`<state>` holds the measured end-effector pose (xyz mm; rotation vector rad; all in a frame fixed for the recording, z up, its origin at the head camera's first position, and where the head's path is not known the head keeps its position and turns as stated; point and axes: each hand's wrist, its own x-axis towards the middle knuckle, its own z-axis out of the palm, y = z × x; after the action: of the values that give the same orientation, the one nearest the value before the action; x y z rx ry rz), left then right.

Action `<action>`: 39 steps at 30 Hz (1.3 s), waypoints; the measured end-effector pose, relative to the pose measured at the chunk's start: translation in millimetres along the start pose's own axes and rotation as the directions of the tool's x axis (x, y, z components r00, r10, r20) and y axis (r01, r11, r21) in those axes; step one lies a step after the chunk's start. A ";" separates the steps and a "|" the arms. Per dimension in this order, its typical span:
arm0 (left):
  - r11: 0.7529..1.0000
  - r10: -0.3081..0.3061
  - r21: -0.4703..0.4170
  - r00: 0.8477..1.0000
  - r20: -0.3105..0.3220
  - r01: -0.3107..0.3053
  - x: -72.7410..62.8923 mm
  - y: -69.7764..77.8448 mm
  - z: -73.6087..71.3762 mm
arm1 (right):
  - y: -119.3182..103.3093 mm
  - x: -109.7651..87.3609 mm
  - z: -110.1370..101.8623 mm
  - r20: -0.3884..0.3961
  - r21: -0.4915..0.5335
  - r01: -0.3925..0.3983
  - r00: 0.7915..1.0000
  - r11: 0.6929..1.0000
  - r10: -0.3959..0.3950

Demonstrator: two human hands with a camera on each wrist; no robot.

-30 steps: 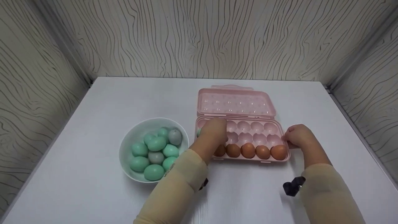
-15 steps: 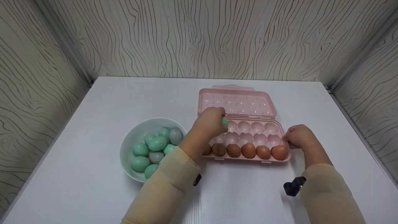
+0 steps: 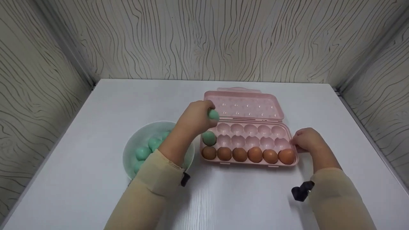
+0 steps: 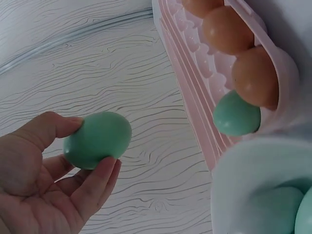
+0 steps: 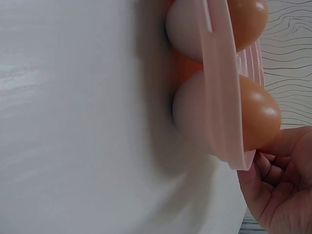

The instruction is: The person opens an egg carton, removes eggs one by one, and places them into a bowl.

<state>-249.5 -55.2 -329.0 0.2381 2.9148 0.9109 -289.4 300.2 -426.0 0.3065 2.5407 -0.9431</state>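
No text, label or number can be read anywhere.

Tabletop [image 3: 249,191] before carton [image 3: 252,141] free; bowl [image 3: 131,145] obstructs left.

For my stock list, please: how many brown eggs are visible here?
6 brown eggs, side by side, filling the near row of the carton. The left arm covers part of the bowl, so more may be hidden there.

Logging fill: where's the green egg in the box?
Head view: green egg sits at the left end of the box, middle row, just behind a brown egg.
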 end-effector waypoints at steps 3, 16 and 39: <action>1.000 -0.003 -0.011 1.000 -0.028 0.002 -2.5 -11.3 -7.0 | 0.0 -0.3 0.1 0.000 0.002 0.009 1.000 1.000 -0.009; 0.994 -0.074 -0.082 0.995 -0.065 0.069 -18.3 -57.3 -35.6 | 2.3 3.3 -1.0 0.009 0.023 -0.007 1.000 1.000 0.007; 0.967 -0.244 -0.061 0.969 0.038 0.246 -22.9 -126.5 -42.9 | 3.1 2.9 0.7 0.007 0.024 0.008 1.000 1.000 -0.008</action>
<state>-247.8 -185.8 -365.5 -0.1099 2.7972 0.9494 -290.7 302.2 -429.6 0.2998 2.5276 -0.9764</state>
